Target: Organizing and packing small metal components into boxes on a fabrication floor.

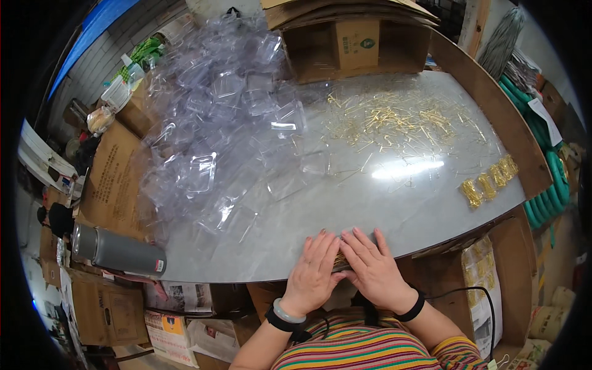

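Observation:
At the table's near edge my left hand (313, 270) and my right hand (374, 266) are pressed close together, thumbs meeting. Between them they close on a small bundle of gold wire hooks (339, 260), mostly hidden by my fingers. Loose gold wire hooks (401, 120) lie scattered over the far right half of the grey table (296, 216). At the right edge sit several tied bundles of the same gold hooks (485, 185), lined up in a row.
Clear plastic boxes (216, 123) are heaped across the table's left half. A grey bottle (120, 250) lies on its side at the near left. An open cardboard box (357, 49) stands at the back, and a cardboard strip (518, 117) borders the right edge.

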`<state>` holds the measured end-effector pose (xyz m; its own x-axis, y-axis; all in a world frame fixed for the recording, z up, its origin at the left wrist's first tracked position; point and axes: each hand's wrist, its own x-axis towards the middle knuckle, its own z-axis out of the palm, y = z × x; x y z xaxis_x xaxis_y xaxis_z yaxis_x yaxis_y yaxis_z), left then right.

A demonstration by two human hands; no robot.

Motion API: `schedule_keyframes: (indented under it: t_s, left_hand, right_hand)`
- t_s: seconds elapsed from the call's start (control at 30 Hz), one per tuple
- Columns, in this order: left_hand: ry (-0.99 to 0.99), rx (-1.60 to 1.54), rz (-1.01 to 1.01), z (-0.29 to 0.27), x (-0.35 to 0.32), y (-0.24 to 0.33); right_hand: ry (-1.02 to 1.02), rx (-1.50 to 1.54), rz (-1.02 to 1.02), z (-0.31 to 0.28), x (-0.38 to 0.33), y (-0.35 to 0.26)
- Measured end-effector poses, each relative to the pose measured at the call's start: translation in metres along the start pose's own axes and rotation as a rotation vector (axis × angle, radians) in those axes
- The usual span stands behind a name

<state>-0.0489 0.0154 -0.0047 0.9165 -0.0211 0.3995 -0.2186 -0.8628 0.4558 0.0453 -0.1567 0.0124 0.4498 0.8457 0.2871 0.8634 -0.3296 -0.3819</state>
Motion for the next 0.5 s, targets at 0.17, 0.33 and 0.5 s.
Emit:
schedule_keyframes:
  t_s: [0.17, 0.33, 0.5]
  left_hand:
    - [-0.024, 0.031, -0.005, -0.002, -0.001, 0.001]
    - [-0.005, 0.08, 0.003, -0.001, 0.005, 0.007]
    - [0.023, 0.029, 0.002, -0.002, 0.001, 0.006]
  right_hand:
    - [0.06, 0.191, 0.13, -0.042, 0.01, 0.03]
    - [-0.03, -0.239, 0.387, -0.072, 0.025, 0.146]
    - [-0.183, -0.244, 0.506, -0.06, 0.057, 0.169]
